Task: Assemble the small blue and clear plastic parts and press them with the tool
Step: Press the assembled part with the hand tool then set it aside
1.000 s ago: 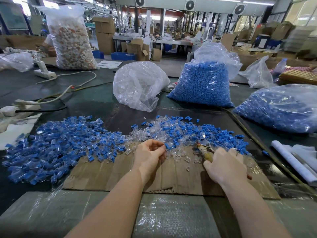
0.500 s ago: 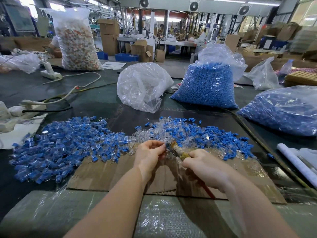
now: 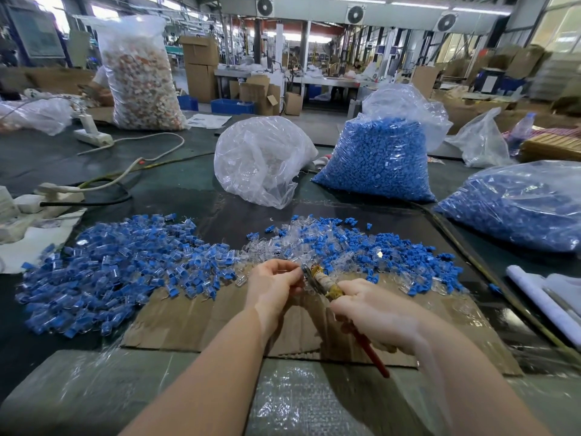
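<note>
Cardboard-top (image 3: 195, 322) pliers (image 3: 317, 280) between hands (image 3: 314, 297)
</note>
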Motion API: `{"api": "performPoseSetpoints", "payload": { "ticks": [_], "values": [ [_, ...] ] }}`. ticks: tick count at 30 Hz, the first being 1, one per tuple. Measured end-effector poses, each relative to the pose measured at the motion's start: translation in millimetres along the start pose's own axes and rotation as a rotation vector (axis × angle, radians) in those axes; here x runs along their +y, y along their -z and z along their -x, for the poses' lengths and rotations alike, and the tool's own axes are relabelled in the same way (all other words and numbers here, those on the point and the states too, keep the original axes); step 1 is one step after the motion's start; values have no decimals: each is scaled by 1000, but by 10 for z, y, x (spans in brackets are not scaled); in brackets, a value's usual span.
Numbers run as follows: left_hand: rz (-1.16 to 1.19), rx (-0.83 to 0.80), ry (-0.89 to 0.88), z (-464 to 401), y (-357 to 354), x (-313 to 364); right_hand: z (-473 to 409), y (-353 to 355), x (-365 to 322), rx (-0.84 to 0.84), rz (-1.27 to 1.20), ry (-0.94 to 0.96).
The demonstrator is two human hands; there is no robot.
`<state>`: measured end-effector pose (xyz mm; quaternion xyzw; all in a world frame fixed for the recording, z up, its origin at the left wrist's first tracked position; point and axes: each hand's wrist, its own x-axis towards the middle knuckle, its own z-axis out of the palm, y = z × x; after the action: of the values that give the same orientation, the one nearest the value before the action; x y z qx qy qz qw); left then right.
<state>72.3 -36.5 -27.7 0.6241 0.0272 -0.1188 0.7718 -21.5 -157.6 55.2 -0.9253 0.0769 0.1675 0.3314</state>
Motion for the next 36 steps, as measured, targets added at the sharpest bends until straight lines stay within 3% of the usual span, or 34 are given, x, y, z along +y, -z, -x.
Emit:
{"api": "performPoseSetpoints", "payload": {
  "ticks": [6,14,18,24,27,32,36],
  "values": [
    [-4,-33,1,38,15,27,-36,-20,18,6,4,3],
    [-21,-38,-13,44,29,21,-183,-146,71,142,100,4],
    [-15,-12,-12,15,42,-16,-178,-190,117,190,0,34],
    [-17,7,-58,36,36,-45,-194,-241,246,472,-84,35],
    [-38,56,-96,82,55,-14,-238,-178,386,602,60,-49],
    [-667,394,-421,68,313,177,-287,-109,642,696,304,-165],
    [-1083,593,-513,-62,721,291,-327,-103,751,730,411,-233]
  ]
}}
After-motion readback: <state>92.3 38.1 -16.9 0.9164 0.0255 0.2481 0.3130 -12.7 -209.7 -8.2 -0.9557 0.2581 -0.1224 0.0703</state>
